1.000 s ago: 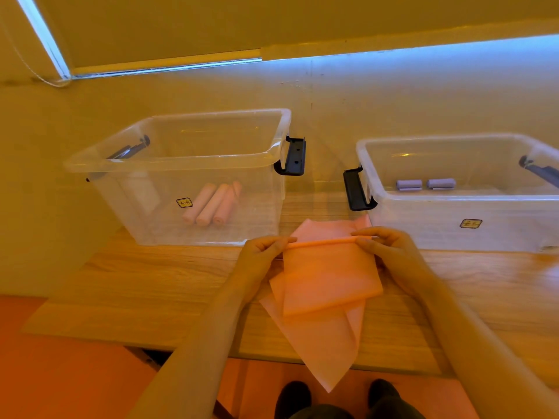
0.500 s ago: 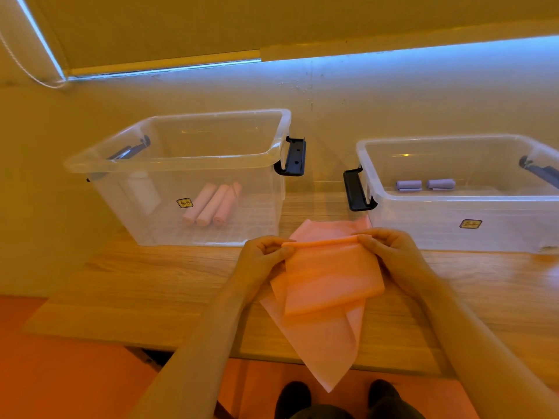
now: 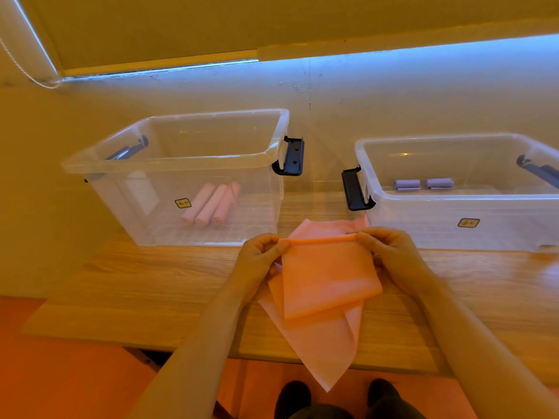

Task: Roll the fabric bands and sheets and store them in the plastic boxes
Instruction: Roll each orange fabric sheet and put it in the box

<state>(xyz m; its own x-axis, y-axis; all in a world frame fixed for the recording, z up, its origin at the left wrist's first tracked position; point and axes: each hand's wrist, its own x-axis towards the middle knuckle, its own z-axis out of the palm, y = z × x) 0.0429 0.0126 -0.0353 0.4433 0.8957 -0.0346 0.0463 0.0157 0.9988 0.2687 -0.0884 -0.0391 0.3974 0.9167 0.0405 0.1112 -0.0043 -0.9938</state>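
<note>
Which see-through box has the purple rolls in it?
The clear plastic box on the right; two small purple fabric rolls lie inside. The left clear box holds pink rolls.

Bare forearms (image 3: 193, 352), dark shoes (image 3: 292, 396)

Indoor room, type undetermined: pale painted wall (image 3: 393, 95), drawn roller window blind (image 3: 181, 22) with white cord (image 3: 18, 66), light wooden tabletop (image 3: 151, 282), orange floor (image 3: 60, 373).
</note>
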